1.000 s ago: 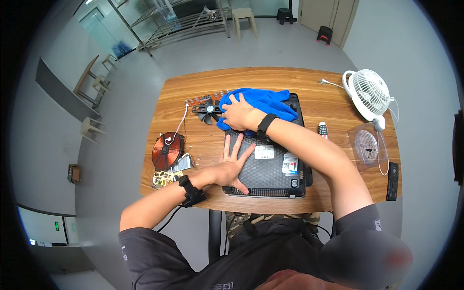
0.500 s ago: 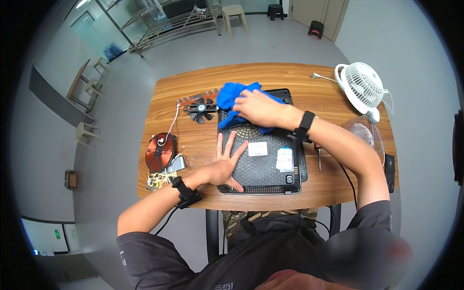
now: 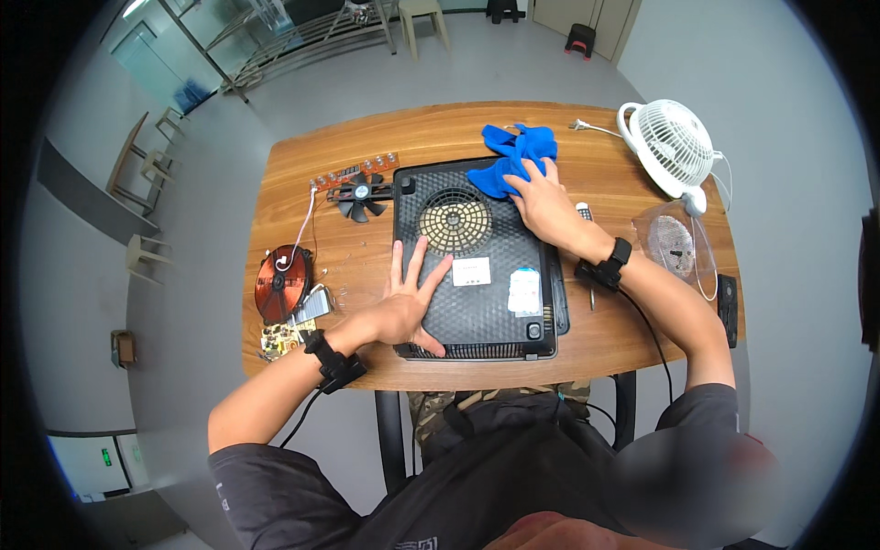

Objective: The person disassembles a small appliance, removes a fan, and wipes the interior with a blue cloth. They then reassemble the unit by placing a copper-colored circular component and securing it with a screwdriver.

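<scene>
Head view: left hand (image 3: 403,307) spread flat, fingers open, on black vented appliance base (image 3: 472,266) lying mid-table on wooden table (image 3: 302,165), right hand (image 3: 545,202) pressing crumpled blue cloth (image 3: 515,156) onto its far right corner, white fan (image 3: 674,142) well apart.

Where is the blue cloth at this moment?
In the head view, the blue cloth lies at the far right corner of the black appliance base, under the fingers of the right hand, left of the white fan.
</scene>
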{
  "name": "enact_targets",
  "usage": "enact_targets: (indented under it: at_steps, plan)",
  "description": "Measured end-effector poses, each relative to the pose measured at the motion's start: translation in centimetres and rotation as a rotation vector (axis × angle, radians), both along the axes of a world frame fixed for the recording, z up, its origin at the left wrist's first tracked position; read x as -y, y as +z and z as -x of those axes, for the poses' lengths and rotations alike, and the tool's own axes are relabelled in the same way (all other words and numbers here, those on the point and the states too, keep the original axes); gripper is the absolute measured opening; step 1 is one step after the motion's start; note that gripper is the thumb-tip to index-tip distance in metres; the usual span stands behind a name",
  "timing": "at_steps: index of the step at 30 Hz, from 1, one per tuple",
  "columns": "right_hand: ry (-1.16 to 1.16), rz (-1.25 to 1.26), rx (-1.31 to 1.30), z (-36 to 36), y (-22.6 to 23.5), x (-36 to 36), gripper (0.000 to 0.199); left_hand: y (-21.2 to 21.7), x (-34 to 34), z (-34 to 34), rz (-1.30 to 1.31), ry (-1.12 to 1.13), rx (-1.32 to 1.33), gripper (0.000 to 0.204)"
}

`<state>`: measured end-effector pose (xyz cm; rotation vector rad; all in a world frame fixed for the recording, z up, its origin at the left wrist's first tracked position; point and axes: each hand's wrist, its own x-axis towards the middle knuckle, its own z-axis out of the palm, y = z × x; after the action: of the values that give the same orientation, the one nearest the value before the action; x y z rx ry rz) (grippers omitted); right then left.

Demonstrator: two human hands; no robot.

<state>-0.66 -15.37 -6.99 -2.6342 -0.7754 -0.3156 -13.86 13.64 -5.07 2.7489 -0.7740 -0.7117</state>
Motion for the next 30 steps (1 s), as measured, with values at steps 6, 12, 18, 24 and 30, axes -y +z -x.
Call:
enact_targets:
  at_steps: [6,12,18,24,30]
  plan:
    - [0.004,0.088,-0.031,2.1,1.2,1.2,0.032,-0.4,0.0,0.0,0.071,-0.067,0.042,0.152]
    - [0.043,0.101,0.033,-0.9,0.7,0.4,0.031,-0.5,0.1,-0.3,0.103,-0.005,0.034,0.151]
    - [0.216,0.168,0.140,-1.8,2.7,-0.1,0.026,-1.4,0.5,-0.4,0.192,0.051,0.101,0.149]
    - [0.242,0.339,0.085,1.6,2.7,-1.0,0.022,-1.6,0.4,-0.2,0.178,0.078,0.116,0.150]
    - [0.365,0.269,0.111,6.9,3.2,-0.5,0.029,-1.7,0.5,-0.1,0.172,0.042,0.114,0.151]
